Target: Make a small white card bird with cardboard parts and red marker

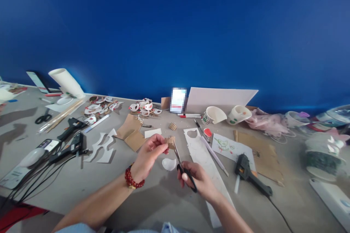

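Between the thumb and fingers of my left hand (151,151) is a small piece of brown cardboard (171,142). My right hand (197,179) grips black-handled scissors (179,158), whose blades point up and meet the cardboard's right side. Below the cardboard, a white paper cutout (168,164) lies on the table. A small ridged cardboard scrap (172,126) sits just beyond my hands. Folded brown cardboard (131,131) lies to the left of them, near a white paper rectangle (153,133).
Glue guns lie at left (69,149) and right (250,174), with trailing cords. A long white paper strip (202,156) runs beside my right hand. Several bird-like paper pieces (144,106) lie at the back. A lit phone (178,100) stands against the blue wall (175,36).
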`<state>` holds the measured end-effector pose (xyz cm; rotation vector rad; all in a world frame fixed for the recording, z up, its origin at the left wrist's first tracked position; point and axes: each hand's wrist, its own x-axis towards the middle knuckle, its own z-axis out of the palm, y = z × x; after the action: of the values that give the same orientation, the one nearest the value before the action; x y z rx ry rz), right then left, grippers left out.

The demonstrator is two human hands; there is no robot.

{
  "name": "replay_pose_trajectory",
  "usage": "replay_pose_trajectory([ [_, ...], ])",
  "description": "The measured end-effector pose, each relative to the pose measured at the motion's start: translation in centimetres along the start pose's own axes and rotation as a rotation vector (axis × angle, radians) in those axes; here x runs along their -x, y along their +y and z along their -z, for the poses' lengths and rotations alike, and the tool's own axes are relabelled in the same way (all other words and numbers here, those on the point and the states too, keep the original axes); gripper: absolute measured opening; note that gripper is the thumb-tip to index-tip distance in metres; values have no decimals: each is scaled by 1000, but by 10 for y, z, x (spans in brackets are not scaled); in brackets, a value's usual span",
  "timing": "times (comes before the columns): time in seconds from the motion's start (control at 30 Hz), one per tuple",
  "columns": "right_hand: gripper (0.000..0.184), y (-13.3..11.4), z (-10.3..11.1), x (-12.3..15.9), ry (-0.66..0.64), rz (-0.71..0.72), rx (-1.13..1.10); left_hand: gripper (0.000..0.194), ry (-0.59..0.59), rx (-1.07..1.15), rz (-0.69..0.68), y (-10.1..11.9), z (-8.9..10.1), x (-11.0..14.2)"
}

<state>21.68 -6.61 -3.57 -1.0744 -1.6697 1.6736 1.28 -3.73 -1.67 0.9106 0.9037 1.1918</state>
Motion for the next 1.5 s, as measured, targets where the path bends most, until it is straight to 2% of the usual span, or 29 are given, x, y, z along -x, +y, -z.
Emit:
replay_pose_trajectory([
  [0.37, 58, 1, -4, 0, 19, 8, -8, 15, 39, 41, 2, -2, -1, 5],
  [0.73, 61, -1, -7, -1, 65, -61, -29, 16, 56, -8, -5, 4, -5, 6],
  [1.17, 61, 0, -7, 0, 91, -88, -69, 17, 91, -70, -89, 3, -3, 6],
  [1.5, 59, 8, -6, -1, 96, -91, -103, 18, 114, -129, -81, 2, -3, 6],
])
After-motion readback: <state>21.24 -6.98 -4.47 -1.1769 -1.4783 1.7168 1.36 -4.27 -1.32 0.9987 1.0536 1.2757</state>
